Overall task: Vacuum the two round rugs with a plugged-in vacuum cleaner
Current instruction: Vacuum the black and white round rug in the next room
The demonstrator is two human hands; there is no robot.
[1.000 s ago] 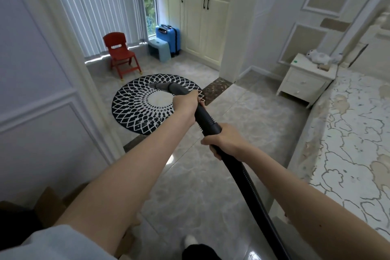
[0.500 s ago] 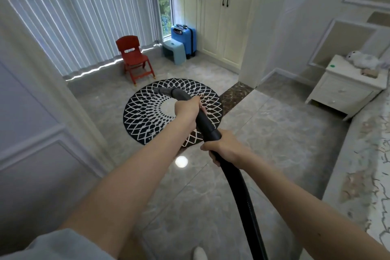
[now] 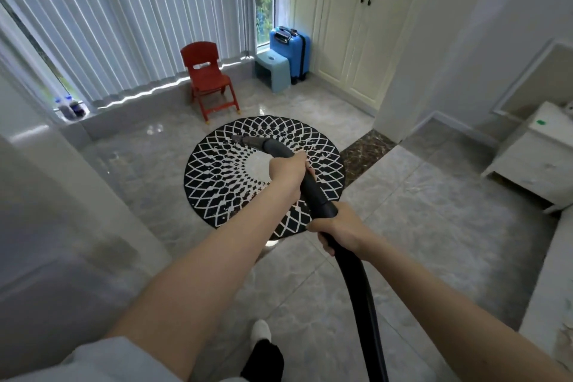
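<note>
A round black rug (image 3: 217, 170) with a white diamond pattern lies on the grey tile floor ahead of me. Both hands hold a black vacuum hose (image 3: 356, 288) that runs up from the bottom of the view. My left hand (image 3: 286, 167) grips the curved handle near the front. My right hand (image 3: 339, 231) grips the hose further back. The hose's open nozzle end (image 3: 240, 139) points left, held in the air over the rug's middle. Only one rug is in view, and the vacuum body is out of sight.
A red child's chair (image 3: 207, 77) stands just behind the rug by the vertical blinds. A pale blue stool (image 3: 273, 70) and a blue suitcase (image 3: 291, 46) sit at the cream wardrobe (image 3: 347, 25). A white nightstand (image 3: 539, 152) stands at right; a wall corner (image 3: 46, 195) is close at left.
I have walked forward toward the rug, which now looks larger and closer. The hose end now hangs over the rug's middle. Both hands keep the same grip.
</note>
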